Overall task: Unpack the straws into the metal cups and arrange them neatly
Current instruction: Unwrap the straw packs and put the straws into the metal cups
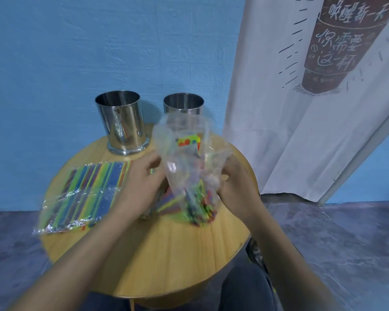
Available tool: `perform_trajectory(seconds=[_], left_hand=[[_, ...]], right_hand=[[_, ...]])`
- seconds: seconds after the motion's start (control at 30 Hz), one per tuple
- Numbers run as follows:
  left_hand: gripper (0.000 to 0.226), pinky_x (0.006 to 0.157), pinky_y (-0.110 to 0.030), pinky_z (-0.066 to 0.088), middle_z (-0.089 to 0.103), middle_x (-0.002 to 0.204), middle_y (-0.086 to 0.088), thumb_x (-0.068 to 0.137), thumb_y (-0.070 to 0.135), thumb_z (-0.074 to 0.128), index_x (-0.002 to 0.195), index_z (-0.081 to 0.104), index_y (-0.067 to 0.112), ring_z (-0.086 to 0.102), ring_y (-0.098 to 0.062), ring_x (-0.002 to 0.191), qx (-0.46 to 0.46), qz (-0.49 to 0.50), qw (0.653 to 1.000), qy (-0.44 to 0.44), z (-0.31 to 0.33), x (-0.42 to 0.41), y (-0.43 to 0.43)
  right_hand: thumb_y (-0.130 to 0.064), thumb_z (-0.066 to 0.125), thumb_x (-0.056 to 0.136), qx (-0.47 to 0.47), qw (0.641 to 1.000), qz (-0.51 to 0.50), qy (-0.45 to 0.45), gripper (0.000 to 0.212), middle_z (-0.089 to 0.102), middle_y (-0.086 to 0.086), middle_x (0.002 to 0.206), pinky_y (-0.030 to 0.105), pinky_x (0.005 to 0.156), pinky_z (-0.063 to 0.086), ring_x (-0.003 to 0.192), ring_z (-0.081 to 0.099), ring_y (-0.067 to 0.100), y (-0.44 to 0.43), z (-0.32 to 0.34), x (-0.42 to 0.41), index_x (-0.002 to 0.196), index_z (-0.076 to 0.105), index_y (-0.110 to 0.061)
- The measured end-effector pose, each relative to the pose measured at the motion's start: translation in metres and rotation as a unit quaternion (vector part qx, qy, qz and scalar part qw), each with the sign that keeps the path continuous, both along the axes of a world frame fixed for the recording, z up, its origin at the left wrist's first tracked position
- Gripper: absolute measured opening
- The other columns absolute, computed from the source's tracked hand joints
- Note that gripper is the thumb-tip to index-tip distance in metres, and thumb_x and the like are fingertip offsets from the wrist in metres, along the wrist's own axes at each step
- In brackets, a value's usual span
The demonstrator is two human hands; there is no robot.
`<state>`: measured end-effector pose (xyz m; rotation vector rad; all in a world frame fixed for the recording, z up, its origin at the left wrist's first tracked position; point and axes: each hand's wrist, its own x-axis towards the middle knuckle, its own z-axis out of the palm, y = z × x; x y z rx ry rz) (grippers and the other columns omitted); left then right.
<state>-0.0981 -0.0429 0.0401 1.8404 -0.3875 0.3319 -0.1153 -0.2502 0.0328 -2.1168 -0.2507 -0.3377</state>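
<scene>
Both hands hold a crinkled bag of straws upright on a round wooden surface.

The left hand [142,185] and right hand [236,182] grip opposite sides of the clear plastic bag [186,153], fingers curled into its wrinkled film, though motion blur hides the finer detail. Multicoloured straws [198,205] are bunched in its lower end, which rests near the centre of the surface [166,254], whose pale wood has straight grain. At 9 o'clock lies a flat packet [85,191] of striped straws under glossy film. Two shiny cylindrical metal cups stand upright at the far edge: the left cup [124,124] at 11 o'clock, the right cup [183,104] at 12, partly behind the bag. A white printed curtain [301,108] hangs at 2 o'clock.
</scene>
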Motion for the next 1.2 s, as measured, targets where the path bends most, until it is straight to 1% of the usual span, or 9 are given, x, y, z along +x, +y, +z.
perform_trajectory(seconds=[0.13,0.27,0.43,0.53,0.63,0.7,0.83,1.0,1.2], left_hand=[[0.027,0.084,-0.021,0.046,0.072,0.089,0.030,0.106,0.022,0.050,0.094,0.070,0.035,0.064,0.012,0.091,-0.071,0.025,0.990,0.119,-0.001,0.003,-0.011],[0.059,0.107,-0.036,0.044,0.063,0.142,0.001,0.107,0.059,0.029,0.143,0.058,0.023,0.059,-0.012,0.128,-0.178,-0.040,0.956,0.232,-0.016,0.003,-0.005],[0.127,0.115,-0.038,0.042,0.057,0.148,0.005,0.044,0.106,0.051,0.151,0.040,0.038,0.053,-0.016,0.139,-0.121,-0.140,0.958,0.220,-0.046,-0.002,0.008],[0.116,0.120,-0.027,0.026,0.022,0.161,0.028,0.034,0.107,0.051,0.140,0.017,0.076,0.025,0.007,0.146,0.019,-0.128,0.966,0.225,-0.047,-0.012,0.016],[0.116,0.108,-0.016,0.038,0.029,0.142,0.043,0.057,0.083,0.070,0.151,0.006,0.057,0.037,0.035,0.117,0.044,-0.097,0.975,0.197,-0.041,-0.025,0.006],[0.113,0.110,-0.028,0.045,0.045,0.144,0.030,0.068,0.067,0.076,0.159,0.014,0.043,0.052,0.018,0.121,-0.004,-0.052,0.980,0.192,-0.043,-0.022,-0.002],[0.078,0.091,-0.003,0.042,0.043,0.136,0.035,0.078,0.053,0.070,0.145,0.030,0.047,0.048,0.024,0.115,-0.056,-0.028,0.980,0.189,-0.038,-0.016,-0.017],[0.086,0.112,-0.032,0.046,0.050,0.146,0.028,0.078,0.082,0.060,0.149,0.032,0.044,0.051,0.005,0.133,-0.066,-0.074,0.979,0.178,-0.031,-0.011,-0.017],[0.108,0.113,-0.028,0.042,0.053,0.145,0.029,0.056,0.105,0.044,0.147,0.038,0.045,0.051,0.005,0.131,-0.043,-0.072,0.978,0.193,-0.036,-0.012,-0.004]], right_hand=[[-0.045,0.060,0.080,0.092,0.992,-0.009,0.090,0.030,0.053,-0.018,0.060,0.023,0.058,0.034,0.054,0.046,0.002,0.015,0.009,0.000,0.072,0.053,-0.017],[-0.036,0.058,0.098,0.144,0.979,-0.026,0.141,0.024,0.074,0.002,0.091,0.022,0.070,0.048,0.078,0.067,0.007,0.024,-0.002,0.000,0.101,0.071,-0.016],[-0.034,0.049,0.105,0.189,0.964,-0.077,0.172,0.028,0.056,0.019,0.077,0.023,0.056,0.042,0.065,0.050,0.018,0.027,-0.015,0.000,0.092,0.060,-0.012],[-0.053,0.042,0.108,0.314,0.930,-0.029,0.189,0.034,0.076,0.004,0.106,0.032,0.086,0.056,0.096,0.071,0.015,0.027,-0.024,-0.003,0.117,0.067,-0.033],[-0.077,0.039,0.089,0.440,0.872,0.091,0.194,0.068,0.072,-0.003,0.128,0.031,0.099,0.056,0.123,0.067,0.017,0.025,-0.029,-0.013,0.133,0.059,-0.029],[-0.091,0.059,0.067,0.411,0.883,0.112,0.197,0.088,0.072,-0.005,0.130,0.036,0.104,0.054,0.124,0.066,0.019,0.022,-0.034,-0.016,0.131,0.060,-0.031],[-0.074,0.080,0.066,0.275,0.942,0.078,0.174,0.073,0.075,-0.015,0.116,0.035,0.096,0.058,0.110,0.072,0.012,0.026,-0.036,-0.018,0.126,0.059,-0.038],[-0.042,0.081,0.080,0.256,0.960,0.043,0.104,0.047,0.077,-0.009,0.113,0.033,0.092,0.060,0.102,0.074,0.008,0.032,-0.020,-0.010,0.124,0.066,-0.033],[-0.035,0.085,0.075,0.202,0.972,0.063,0.099,0.056,0.077,-0.007,0.114,0.035,0.093,0.058,0.107,0.073,0.010,0.029,-0.026,-0.006,0.127,0.065,-0.026]])
